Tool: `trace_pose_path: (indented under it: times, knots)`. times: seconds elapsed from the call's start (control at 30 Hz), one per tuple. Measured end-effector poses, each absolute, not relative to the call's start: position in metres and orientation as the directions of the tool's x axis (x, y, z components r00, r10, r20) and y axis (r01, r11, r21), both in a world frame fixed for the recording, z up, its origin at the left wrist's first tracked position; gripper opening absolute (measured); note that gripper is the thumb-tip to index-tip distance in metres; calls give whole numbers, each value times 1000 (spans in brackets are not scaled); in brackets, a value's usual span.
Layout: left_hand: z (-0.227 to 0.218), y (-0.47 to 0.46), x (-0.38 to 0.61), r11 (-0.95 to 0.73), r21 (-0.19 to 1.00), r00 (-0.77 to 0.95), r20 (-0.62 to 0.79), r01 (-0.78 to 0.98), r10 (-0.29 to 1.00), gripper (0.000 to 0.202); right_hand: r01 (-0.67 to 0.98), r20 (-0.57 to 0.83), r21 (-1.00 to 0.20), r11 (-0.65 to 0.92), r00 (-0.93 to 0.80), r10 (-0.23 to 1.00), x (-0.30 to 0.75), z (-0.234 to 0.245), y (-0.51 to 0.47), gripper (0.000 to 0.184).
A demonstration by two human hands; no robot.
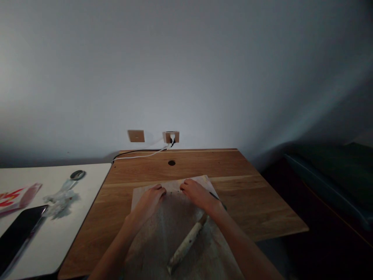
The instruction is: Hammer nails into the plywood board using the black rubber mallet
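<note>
My left hand (150,200) and my right hand (196,194) rest side by side on the far part of a floured wooden board (175,217) on the wooden desk (247,194). Both hands have their fingers curled down and pressed onto something small on the board that I cannot make out. A floured rolling pin (186,243) lies slanted on the board between my forearms, untouched. A thin dark tool (218,199) sticks out beside my right wrist.
A white table (58,241) adjoins on the left with a dark phone (17,231), a red and white packet (14,196), crumpled clear wrap (61,198) and a round lid (77,174). Wall sockets (171,137) with cables sit behind the desk. A dark seat (335,182) stands right.
</note>
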State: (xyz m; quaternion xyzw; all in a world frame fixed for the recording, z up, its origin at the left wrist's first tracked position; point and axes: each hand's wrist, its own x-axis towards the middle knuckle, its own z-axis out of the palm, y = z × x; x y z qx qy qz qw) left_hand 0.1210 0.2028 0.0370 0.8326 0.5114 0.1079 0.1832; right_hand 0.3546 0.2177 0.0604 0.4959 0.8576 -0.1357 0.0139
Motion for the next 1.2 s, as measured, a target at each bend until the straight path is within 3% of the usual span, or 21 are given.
trace_pose_path:
  times: [0.47, 0.7, 0.97, 1.2]
  knots:
    - [10, 198, 131, -315, 481, 333, 50, 818, 942, 26, 897, -149, -265, 353, -400, 904, 338, 41, 215, 23]
    - [13, 205, 124, -405, 500, 443, 47, 765, 895, 29, 830, -100, -325, 454, -507, 856, 338, 54, 219, 29]
    - [21, 198, 130, -302, 468, 319, 47, 830, 947, 23, 802, -100, -308, 512, -563, 821, 317, 47, 221, 26]
    - [18, 195, 124, -334, 546, 321, 123, 768, 939, 21, 796, -93, -284, 535, -579, 810, 315, 44, 222, 29]
